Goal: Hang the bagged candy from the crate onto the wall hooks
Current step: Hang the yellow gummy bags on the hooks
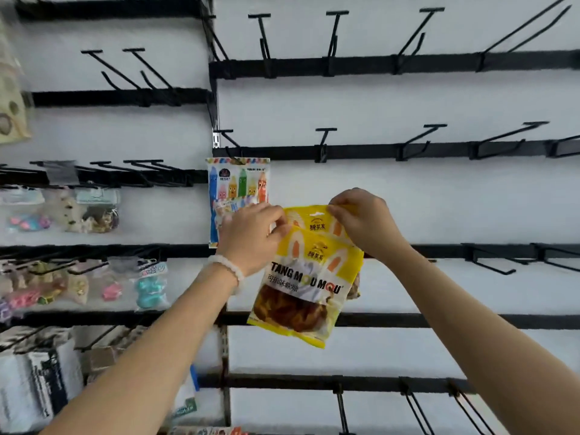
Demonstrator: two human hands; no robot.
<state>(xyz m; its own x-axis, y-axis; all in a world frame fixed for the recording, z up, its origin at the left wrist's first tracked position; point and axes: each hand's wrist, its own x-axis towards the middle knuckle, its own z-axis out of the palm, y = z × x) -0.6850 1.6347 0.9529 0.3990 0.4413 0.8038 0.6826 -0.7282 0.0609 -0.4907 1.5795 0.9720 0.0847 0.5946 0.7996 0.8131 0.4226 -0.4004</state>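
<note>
Two yellow candy bags overlap in front of the wall; the front bag (pixel 306 287) reads TANG MOU MOU and the rear bag (pixel 317 219) sticks up behind it. My left hand (pixel 254 238) pinches the upper left corner of the bags. My right hand (pixel 361 219) pinches the top edge of the rear bag. A white candy bag with coloured cartoon figures (pixel 237 189) hangs on a hook (pixel 230 142) just left of my hands. An empty black hook (pixel 323 142) sticks out of the rail above the yellow bags. The crate is out of view.
Black rails (pixel 408 62) with several empty hooks cross the white wall above and to the right. To the left, hooks carry small clear bags of trinkets (pixel 91 211) and a teal item (pixel 150 290). Black and white packs (pixel 37 381) hang at the lower left.
</note>
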